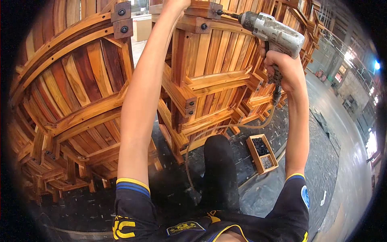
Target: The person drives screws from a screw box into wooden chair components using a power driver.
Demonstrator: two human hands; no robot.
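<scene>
My right hand (pixel 283 66) is wrapped round the grip of a worn grey air impact driver (pixel 278 32) with a hose at its base. The driver lies nearly level, and its bit meets a dark bolt head at the end of a wooden beam (pixel 199 9). At the top edge my left hand (pixel 178 4) rests by the same beam, its fingers cut off by the frame. Below that beam, another dark bolt (pixel 204 26) sits in the wooden block of the slatted furniture piece (pixel 209 52).
More slatted wooden pieces (pixel 76 80) stand stacked at left. A small wooden box (pixel 262 153) with black and silver fasteners in two compartments sits on the dark floor mat (pixel 290 193). The air hose (pixel 225 126) loops below the driver. Grey floor (pixel 342 121) runs along the right.
</scene>
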